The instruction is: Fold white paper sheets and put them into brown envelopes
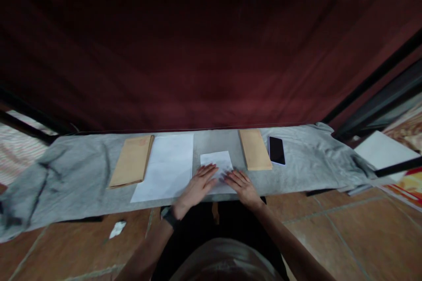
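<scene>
A small folded white sheet lies in the middle of a narrow table covered with grey cloth. My left hand rests flat on its near left part with the fingers stretched out. My right hand lies flat on its near right part, fingers spread. Neither hand grips anything. A black band sits on my left wrist. To the left of the sheet lies a stack of larger white paper.
A pile of brown envelopes lies at the left, another brown envelope right of the sheet, with a dark phone beside it. A dark red curtain hangs behind the table. A white scrap lies on the tiled floor.
</scene>
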Action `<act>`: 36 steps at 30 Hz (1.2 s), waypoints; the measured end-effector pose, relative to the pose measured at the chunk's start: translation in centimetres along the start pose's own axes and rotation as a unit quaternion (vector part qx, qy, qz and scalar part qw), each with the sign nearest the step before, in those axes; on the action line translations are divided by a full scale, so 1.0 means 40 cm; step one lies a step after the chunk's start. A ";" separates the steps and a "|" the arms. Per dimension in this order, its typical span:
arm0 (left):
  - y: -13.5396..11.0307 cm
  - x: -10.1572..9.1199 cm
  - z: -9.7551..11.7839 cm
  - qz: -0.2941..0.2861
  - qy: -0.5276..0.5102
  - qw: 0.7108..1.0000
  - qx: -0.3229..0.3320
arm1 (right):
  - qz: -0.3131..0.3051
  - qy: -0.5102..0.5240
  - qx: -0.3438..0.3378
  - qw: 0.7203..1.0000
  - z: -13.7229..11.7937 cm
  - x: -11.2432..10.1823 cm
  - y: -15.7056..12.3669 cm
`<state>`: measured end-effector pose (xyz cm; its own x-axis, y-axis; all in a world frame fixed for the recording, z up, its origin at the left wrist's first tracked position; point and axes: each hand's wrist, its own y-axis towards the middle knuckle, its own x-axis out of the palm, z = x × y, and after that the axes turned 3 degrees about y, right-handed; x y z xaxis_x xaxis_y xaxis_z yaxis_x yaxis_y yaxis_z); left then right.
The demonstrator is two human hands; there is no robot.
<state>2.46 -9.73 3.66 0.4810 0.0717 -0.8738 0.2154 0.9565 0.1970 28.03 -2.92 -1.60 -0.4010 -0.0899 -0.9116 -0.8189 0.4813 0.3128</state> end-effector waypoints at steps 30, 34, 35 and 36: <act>-0.053 0.095 0.004 -0.052 0.144 0.987 0.053 | -0.061 -0.007 0.052 0.997 0.006 0.095 0.246; -0.060 0.096 0.003 -0.043 0.130 0.989 0.055 | -0.041 -0.028 0.095 0.994 0.050 0.108 0.285; -0.062 0.097 0.002 -0.043 0.129 0.989 0.055 | -0.031 -0.030 0.110 0.993 0.062 0.107 0.294; -0.063 0.097 0.001 -0.043 0.127 0.989 0.054 | -0.021 -0.033 0.125 0.991 0.073 0.104 0.302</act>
<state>3.81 -11.86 -0.21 0.2301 0.0736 -0.9704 0.3422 0.9273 0.1515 17.67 5.08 -2.40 -0.3333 -0.0609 -0.9409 -0.7032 0.6807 0.2051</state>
